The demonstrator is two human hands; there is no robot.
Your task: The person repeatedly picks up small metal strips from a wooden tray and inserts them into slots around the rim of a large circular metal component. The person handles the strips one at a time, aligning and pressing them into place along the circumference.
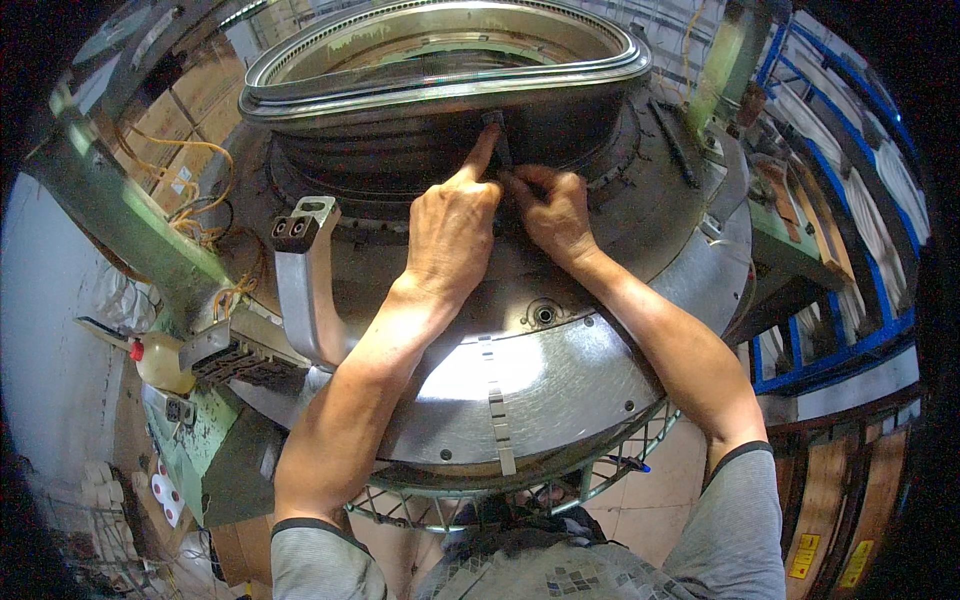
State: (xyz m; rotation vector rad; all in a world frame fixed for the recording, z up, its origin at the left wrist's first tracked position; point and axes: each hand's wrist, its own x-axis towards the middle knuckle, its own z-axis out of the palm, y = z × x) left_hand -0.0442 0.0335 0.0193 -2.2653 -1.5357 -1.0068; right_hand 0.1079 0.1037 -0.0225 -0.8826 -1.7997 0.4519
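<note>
A large round machine, apparently a circular knitting machine, stands before me with a metal ring (450,104) on top of a dark cylinder wall (360,150). My left hand (452,225) reaches up to this wall. Its index finger is stretched out and presses the upper end of a thin dark strip (503,150), while the other fingers curl under. Close beside it, my right hand (556,215) is closed in a pinch at the strip's lower end. The fingertips partly hide the strip, and its exact kind cannot be made out.
A bent metal bracket (310,285) rises left of my left forearm. Below my hands curves a shiny metal rim plate (545,385). Green posts (150,215) flank the machine, with orange cables (215,150) at the left. A blue rack (840,180) stands at the right.
</note>
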